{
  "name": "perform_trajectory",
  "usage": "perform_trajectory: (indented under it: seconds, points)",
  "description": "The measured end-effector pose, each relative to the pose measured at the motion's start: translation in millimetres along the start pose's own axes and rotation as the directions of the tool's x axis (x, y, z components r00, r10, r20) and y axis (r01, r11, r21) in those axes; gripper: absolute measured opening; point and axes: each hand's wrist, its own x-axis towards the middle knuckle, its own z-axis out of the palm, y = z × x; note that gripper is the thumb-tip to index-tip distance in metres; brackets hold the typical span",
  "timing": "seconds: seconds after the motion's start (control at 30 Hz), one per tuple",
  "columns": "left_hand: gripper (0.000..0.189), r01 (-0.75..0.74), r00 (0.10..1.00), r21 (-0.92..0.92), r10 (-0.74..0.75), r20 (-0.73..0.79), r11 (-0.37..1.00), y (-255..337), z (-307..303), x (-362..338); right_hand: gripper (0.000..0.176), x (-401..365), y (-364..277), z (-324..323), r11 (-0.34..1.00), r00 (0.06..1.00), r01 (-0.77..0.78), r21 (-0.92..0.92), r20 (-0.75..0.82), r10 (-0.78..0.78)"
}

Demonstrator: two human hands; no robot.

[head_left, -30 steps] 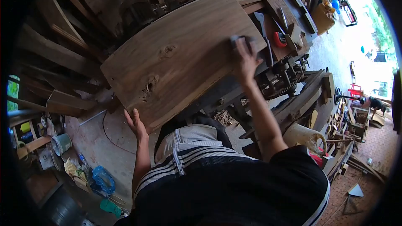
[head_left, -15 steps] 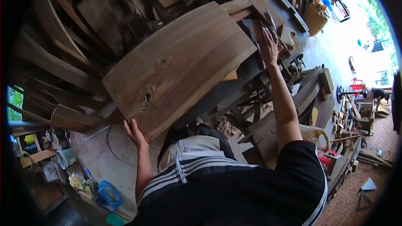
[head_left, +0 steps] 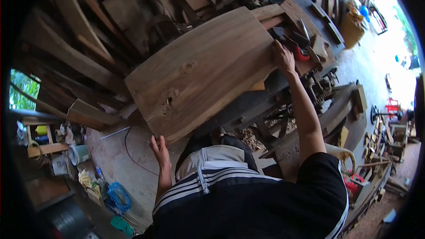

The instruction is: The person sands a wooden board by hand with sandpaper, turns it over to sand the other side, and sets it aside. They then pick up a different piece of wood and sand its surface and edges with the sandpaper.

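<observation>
A wide, curved wooden board (head_left: 221, 62), with knots near its left part, lies across a dark machine table (head_left: 248, 108) in front of me. My left hand (head_left: 162, 152) is at the board's near left corner, fingers stretched up and apart, fingertips against or right beside the edge. On the opposite end, my right hand (head_left: 284, 58) has its fingers over the board's right edge; its thumb is hidden. Just beyond that hand sits a red and dark object (head_left: 302, 53), partly covered, among wood pieces.
Curved planks (head_left: 79, 17) lean in a stack on the left. Wood shavings (head_left: 248, 140) lie beneath the machine. A grey bucket (head_left: 79, 154) and a blue plastic bag (head_left: 118, 196) are at lower left. A yellow container (head_left: 353, 28) stands at upper right.
My right hand has come off the wood and tool area beside the machine and onto the board's right edge. My left hand stays by the near corner. The whole view has shifted.
</observation>
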Motion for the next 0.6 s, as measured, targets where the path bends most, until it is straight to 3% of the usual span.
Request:
perform_trajectory:
  seconds: [0.23, 0.3, 0.37, 0.43, 0.47, 0.5, 0.6]
  points:
    - [0.061, 0.048, 0.999, 0.057, -0.047, -0.013, 0.997, 2.6, -2.3, 8.9, 0.046, 34.6, -7.7, 14.0, 0.995, 0.997, -0.066, 0.080, 0.032, 0.064]
    - [0.064, 0.039, 0.998, 0.085, -0.043, 0.044, 0.996, 8.6, -5.4, 10.3, 0.052, 48.1, -8.9, 16.8, 0.965, 0.960, -0.237, 0.117, 0.179, 0.214]
    - [0.063, 0.067, 0.995, 0.046, -0.070, 0.067, 0.997, 23.2, -8.5, 13.5, 0.058, 51.5, -8.7, 9.5, 0.951, 0.953, -0.275, 0.144, 0.170, 0.250]
    - [0.062, 0.077, 0.994, 0.007, -0.078, 0.080, 0.997, 23.4, -15.4, 22.2, 0.065, 48.1, -13.6, 3.1, 0.876, 0.888, -0.455, 0.160, 0.152, 0.433]
    - [0.059, 0.184, 0.969, -0.290, -0.124, 0.214, 0.939, 15.3, -20.4, 31.2, 0.070, 37.5, -28.4, -16.3, 0.871, 0.882, -0.469, 0.148, 0.130, 0.453]
    - [0.056, 0.307, 0.925, -0.531, -0.115, 0.363, 0.790, 7.8, -28.2, 40.2, 0.070, 31.9, -35.3, -29.8, 0.880, 0.885, -0.461, 0.115, 0.135, 0.446]
    - [0.051, 0.360, 0.890, -0.642, -0.043, 0.453, 0.677, 10.7, -60.3, 44.1, 0.070, 10.6, -49.9, -61.3, 0.838, 0.843, -0.530, 0.127, 0.185, 0.505]
